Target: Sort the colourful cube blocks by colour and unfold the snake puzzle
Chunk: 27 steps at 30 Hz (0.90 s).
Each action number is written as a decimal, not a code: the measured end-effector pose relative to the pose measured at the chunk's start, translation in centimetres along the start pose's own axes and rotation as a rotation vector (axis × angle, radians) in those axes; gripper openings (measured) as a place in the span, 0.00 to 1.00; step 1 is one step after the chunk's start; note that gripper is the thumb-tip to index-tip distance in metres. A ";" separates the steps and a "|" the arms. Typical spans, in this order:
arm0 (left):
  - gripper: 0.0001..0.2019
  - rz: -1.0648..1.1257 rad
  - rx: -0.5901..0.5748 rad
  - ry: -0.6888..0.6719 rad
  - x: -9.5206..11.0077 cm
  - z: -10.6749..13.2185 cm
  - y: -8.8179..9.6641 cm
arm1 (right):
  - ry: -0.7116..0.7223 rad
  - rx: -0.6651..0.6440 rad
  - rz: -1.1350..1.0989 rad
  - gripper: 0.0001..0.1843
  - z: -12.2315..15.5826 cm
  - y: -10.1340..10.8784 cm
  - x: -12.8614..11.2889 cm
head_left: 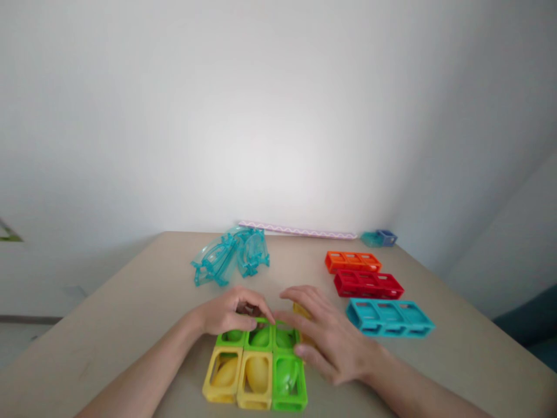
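Observation:
Several square frame blocks stand joined in two rows at the front of the table. Green blocks [260,338] form the back row, with rounded green pieces inside. The front row has yellow blocks [256,380] at left and middle and a green block [289,383] at right. My left hand [230,310] has thumb and index finger closed on the back edge of the green row. My right hand [324,334] curls round the row's right end, at a yellow block [304,313] mostly hidden behind its fingers.
To the right lie an orange block strip [353,262], a red strip [369,285] and a turquoise strip [390,318]. Translucent teal track pieces [235,255] are piled at back left. A patterned lilac strip [300,231] runs along the wall, near a blue block [386,237].

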<state>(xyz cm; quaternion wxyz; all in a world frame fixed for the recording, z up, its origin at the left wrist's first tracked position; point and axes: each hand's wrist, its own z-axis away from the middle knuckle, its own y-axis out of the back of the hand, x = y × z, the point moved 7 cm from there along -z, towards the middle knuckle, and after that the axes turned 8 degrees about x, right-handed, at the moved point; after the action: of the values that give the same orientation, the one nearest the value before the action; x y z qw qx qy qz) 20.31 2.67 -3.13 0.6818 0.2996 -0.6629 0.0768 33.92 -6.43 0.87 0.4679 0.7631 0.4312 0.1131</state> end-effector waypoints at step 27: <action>0.13 -0.046 0.025 0.050 -1.1 -0.4 -1.3 | -0.574 0.238 -0.354 0.23 -1.2 -3.1 8.2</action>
<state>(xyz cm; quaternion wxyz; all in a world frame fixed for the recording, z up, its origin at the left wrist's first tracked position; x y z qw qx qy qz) 21.19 2.18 -4.58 0.6961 0.3214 -0.6374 0.0769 36.45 1.13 -2.90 0.4902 0.7263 0.4180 -0.2397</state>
